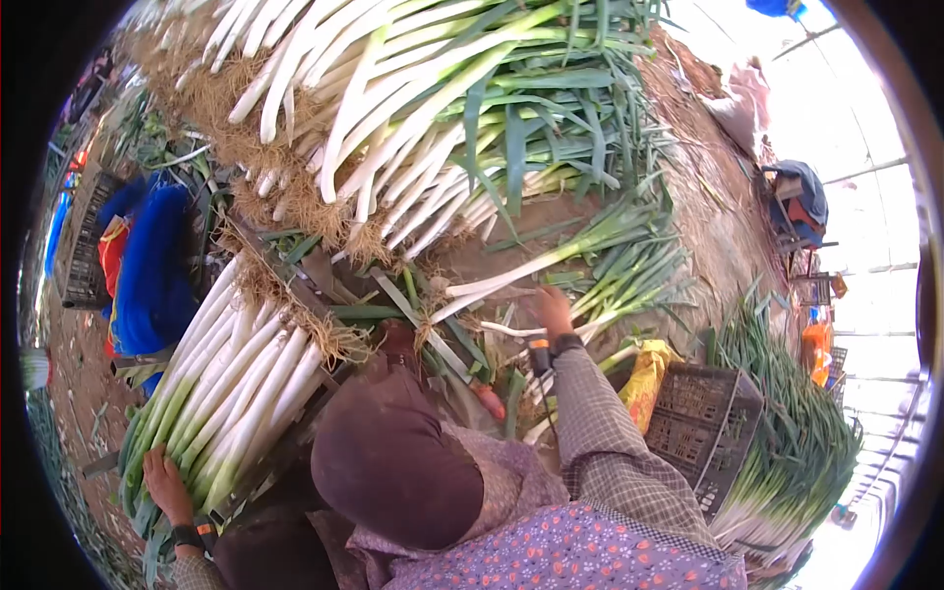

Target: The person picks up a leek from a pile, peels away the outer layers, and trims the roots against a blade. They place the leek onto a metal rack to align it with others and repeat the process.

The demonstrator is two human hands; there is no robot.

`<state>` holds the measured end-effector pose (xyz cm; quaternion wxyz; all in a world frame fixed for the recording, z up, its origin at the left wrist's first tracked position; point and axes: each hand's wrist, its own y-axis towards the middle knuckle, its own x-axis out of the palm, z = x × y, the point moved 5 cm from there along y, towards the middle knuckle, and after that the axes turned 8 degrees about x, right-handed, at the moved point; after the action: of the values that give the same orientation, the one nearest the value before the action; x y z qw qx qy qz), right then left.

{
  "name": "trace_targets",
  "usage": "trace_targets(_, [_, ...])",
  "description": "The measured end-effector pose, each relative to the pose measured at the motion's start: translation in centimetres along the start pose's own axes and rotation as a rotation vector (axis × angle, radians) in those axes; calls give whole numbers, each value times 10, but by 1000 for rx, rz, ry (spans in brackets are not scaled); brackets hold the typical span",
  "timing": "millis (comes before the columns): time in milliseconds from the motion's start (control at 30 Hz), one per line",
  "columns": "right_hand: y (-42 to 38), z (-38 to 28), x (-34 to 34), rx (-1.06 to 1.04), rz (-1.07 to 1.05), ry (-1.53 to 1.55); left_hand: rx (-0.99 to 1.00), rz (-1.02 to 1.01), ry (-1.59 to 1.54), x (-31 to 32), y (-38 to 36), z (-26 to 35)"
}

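L hand (167, 484) lies flat, fingers spread, on the green leaf end of the trimmed leek bundle (228, 385) stacked in a slanted rack at lower left; no closed grip, just pressing on top. R hand (553, 307) is stretched fwd w/ fingers curled around the white shaft of a single leek (551, 261) lying on the ground, so that grip looks closed on it, though fingertips are partly hidden. Both wrists carry dark bands w/ orange bits.

Progress, as a judgement: the rack bundle is neat, roots aligned, so a fair batch looks sorted; the big leek heap (433, 108) ahead is far larger and untouched, plus loose leeks by the R hand. Most work seems left.

Room: tight. Heap fills the front, rack edge hems the left, a dark plastic crate (703, 418) w/ a yellow bag (644, 379) sits just beside the R arm, more leeks behind it. Open dirt only far right. Another person's head covering (393, 462) sits close below, between the arms.
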<state>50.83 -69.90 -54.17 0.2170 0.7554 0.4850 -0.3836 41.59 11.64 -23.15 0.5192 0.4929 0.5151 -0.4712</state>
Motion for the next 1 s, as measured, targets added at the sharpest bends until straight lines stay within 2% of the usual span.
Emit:
trace_targets(33, [10,-46,8,157,-95,155,-4,-13,2,1,1,-2])
trace_targets(67, [19,-74,20,423,-152,369,-8,-27,3,2,1,-5])
trace_targets(200, [73,-90,97,592,-275,411,-60,-44,14,3,0,-8])
trace_targets(300, [113,-85,128,604,-183,481,-35,-17,39,8,-5,-16])
trace_targets(367, [146,-60,155,617,-66,547,-48,-35,50,10,-10,-26])
trace_targets(467, [175,-42,169,704,43,485,-5,-79,-1,-13,11,7])
trace_targets(567, [196,-33,178,777,-101,424,-16,-108,-47,-13,17,12])
trace_targets(667, [214,-26,192,707,-268,293,-38,-150,-16,-14,22,17])
trace_targets(833, [182,-99,135,870,-165,558,-108,-218,61,-6,11,0])
trace_targets(1000, [178,-89,139,862,-229,763,-103,-207,69,-11,16,16])
